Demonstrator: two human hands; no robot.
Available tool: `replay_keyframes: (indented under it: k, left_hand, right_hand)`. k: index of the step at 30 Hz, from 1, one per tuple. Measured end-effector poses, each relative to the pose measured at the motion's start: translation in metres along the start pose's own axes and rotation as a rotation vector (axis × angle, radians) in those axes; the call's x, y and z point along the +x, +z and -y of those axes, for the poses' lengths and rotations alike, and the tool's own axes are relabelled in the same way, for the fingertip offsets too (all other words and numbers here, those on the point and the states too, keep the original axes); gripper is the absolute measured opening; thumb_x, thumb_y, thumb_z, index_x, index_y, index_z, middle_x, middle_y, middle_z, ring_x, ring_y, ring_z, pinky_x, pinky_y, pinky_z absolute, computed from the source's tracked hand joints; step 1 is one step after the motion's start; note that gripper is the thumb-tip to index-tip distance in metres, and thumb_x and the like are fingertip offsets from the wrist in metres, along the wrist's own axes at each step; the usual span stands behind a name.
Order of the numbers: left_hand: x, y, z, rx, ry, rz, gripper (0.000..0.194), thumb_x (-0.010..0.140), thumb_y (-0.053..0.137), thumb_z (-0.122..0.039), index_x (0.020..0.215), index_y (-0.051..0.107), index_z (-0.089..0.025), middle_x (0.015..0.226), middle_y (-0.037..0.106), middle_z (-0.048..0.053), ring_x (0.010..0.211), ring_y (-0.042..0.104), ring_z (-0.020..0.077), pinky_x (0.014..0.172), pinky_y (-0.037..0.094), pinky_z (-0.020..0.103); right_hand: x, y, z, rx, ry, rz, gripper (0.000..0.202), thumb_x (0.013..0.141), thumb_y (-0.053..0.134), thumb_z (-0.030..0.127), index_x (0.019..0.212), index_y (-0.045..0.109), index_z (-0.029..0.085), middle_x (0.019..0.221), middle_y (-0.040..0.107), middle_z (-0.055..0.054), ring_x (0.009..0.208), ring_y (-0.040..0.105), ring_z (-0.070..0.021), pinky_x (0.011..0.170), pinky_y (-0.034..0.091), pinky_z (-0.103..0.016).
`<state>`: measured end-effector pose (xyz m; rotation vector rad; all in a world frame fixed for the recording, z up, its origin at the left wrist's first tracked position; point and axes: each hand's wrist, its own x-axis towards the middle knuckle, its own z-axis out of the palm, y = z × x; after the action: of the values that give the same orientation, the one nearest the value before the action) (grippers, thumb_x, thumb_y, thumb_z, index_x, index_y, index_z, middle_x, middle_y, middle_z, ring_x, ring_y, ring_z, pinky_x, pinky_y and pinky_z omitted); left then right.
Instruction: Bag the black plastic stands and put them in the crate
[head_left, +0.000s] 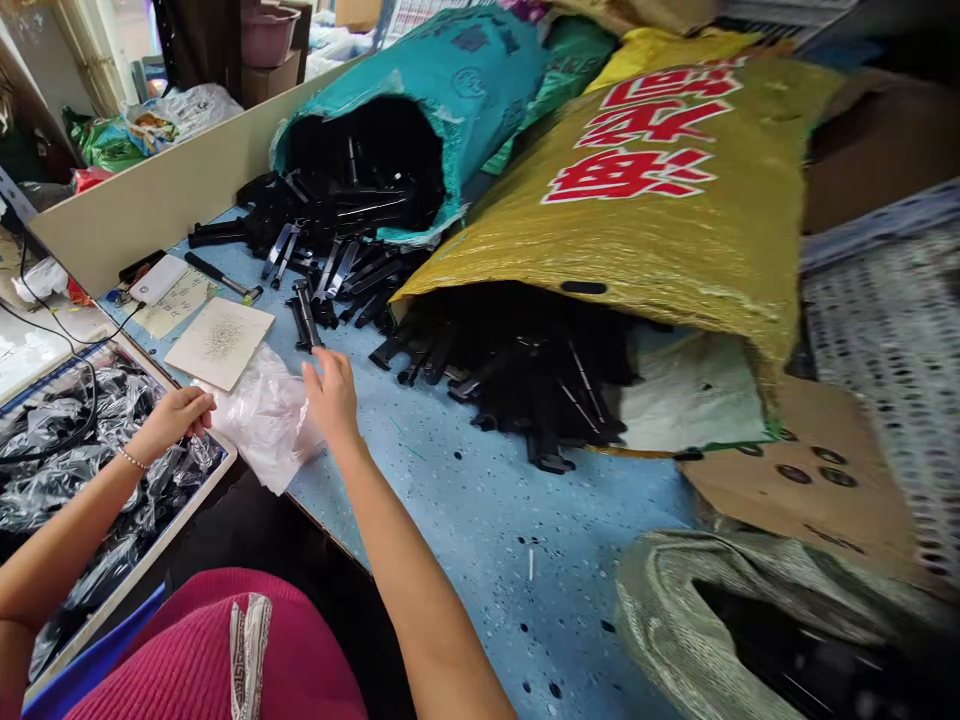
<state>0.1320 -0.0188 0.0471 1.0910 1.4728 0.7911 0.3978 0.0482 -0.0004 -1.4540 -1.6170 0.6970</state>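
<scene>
My left hand [178,414] is closed in a pinch at the left edge of a pile of clear plastic bags [262,410]. Whatever lies between its fingertips, if anything, is too small to make out. Thumb and forefinger apart, my right hand [332,396] reaches over the blue tabletop [420,500]. Its fingertips are at the near end of a slim black plastic piece [306,315]; I cannot tell whether they touch. More such black pieces [352,270] lie heaped just beyond. A pale square board [220,342] with a speckled middle lies behind the bags.
A teal sack [480,90] and a yellow sack [637,200] spill black pieces onto the table. Bagged black parts fill a crate [225,455] at left. A black-handled tool [221,278] and a white power bank [159,280] lie near the board. An open green sack [660,590] stands lower right.
</scene>
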Motion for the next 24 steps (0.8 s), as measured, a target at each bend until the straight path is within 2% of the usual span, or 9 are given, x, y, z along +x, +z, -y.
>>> replay_keyframes:
  k: [3,6,10,12,14,16,20,22,24]
  left_hand:
    - [0.008,0.048,-0.013,-0.056,0.130,0.092,0.033,0.084,0.072,-0.050,0.081,0.068,-0.018,0.068,0.068,0.003,0.053,0.058,0.0117,0.051,0.044,0.023]
    - [0.025,0.095,-0.022,-0.185,0.190,0.143,0.034,0.080,0.076,-0.048,0.094,0.070,-0.017,0.078,0.069,0.003,0.064,0.061,0.0130,0.060,0.050,0.026]
    - [0.040,0.137,-0.032,-0.514,0.181,0.071,0.054,0.075,0.083,-0.048,0.119,0.065,-0.021,0.112,0.069,0.007,0.096,0.067,0.0164,0.085,0.055,0.030]
    - [0.037,0.154,-0.039,-0.698,0.140,0.167,0.061,0.075,0.082,-0.055,0.122,0.062,-0.022,0.120,0.068,0.008,0.103,0.067,0.0195,0.090,0.055,0.034]
    - [0.028,0.168,-0.046,-0.791,0.083,0.310,0.063,0.077,0.079,-0.060,0.124,0.061,-0.022,0.114,0.069,0.008,0.095,0.068,0.0201,0.083,0.056,0.034]
    - [0.014,0.181,-0.052,-0.776,0.022,0.408,0.064,0.076,0.080,-0.058,0.125,0.061,-0.022,0.099,0.068,0.005,0.077,0.065,0.0159,0.069,0.055,0.031]
    - [-0.014,0.200,-0.053,-0.602,-0.075,0.565,0.059,0.071,0.085,-0.053,0.115,0.063,-0.020,0.079,0.061,-0.001,0.058,0.055,0.0093,0.053,0.044,0.024]
    - [-0.023,0.210,-0.050,-0.505,-0.100,0.621,0.054,0.070,0.084,-0.055,0.104,0.062,-0.020,0.074,0.059,-0.001,0.055,0.053,0.0092,0.051,0.042,0.024]
    - [-0.027,0.219,-0.047,-0.442,-0.092,0.617,0.052,0.070,0.083,-0.059,0.095,0.059,-0.020,0.071,0.058,-0.002,0.054,0.052,0.0095,0.050,0.041,0.024]
  right_hand:
    - [0.060,-0.004,0.001,-0.015,0.222,-0.028,0.034,0.095,0.065,0.038,0.116,0.060,0.011,0.130,0.059,-0.021,0.126,0.052,-0.0283,0.106,0.044,-0.042]
    - [0.083,-0.015,-0.004,0.061,0.321,0.019,0.029,0.098,0.060,0.041,0.083,0.056,0.017,0.087,0.065,-0.008,0.088,0.061,-0.0169,0.081,0.049,-0.029]
    - [0.024,-0.042,-0.009,0.272,0.440,0.090,0.048,0.099,0.043,0.061,0.069,0.046,0.024,0.055,0.047,0.005,0.047,0.039,-0.0093,0.046,0.035,-0.022]
    - [-0.028,-0.055,-0.007,0.455,0.498,0.147,0.054,0.094,0.043,0.071,0.070,0.048,0.024,0.053,0.048,0.004,0.042,0.034,-0.0092,0.039,0.030,-0.023]
    - [-0.077,-0.069,-0.002,0.655,0.542,0.241,0.058,0.090,0.044,0.077,0.073,0.055,0.022,0.054,0.053,0.002,0.041,0.038,-0.0105,0.039,0.032,-0.024]
    - [-0.108,-0.085,0.002,0.650,0.497,0.172,0.061,0.092,0.041,0.078,0.079,0.061,0.022,0.062,0.061,-0.002,0.050,0.050,-0.0143,0.046,0.042,-0.027]
    - [-0.113,-0.123,0.004,0.066,0.164,-0.259,0.057,0.097,0.035,0.074,0.094,0.063,0.024,0.086,0.066,-0.008,0.083,0.062,-0.0234,0.077,0.052,-0.039]
    - [-0.101,-0.136,0.003,-0.147,0.027,-0.295,0.058,0.095,0.035,0.076,0.090,0.061,0.024,0.086,0.064,-0.009,0.087,0.061,-0.0257,0.082,0.051,-0.042]
    - [-0.091,-0.141,0.003,-0.168,0.045,-0.249,0.057,0.096,0.034,0.075,0.081,0.056,0.025,0.078,0.060,-0.007,0.079,0.058,-0.0240,0.078,0.050,-0.039]
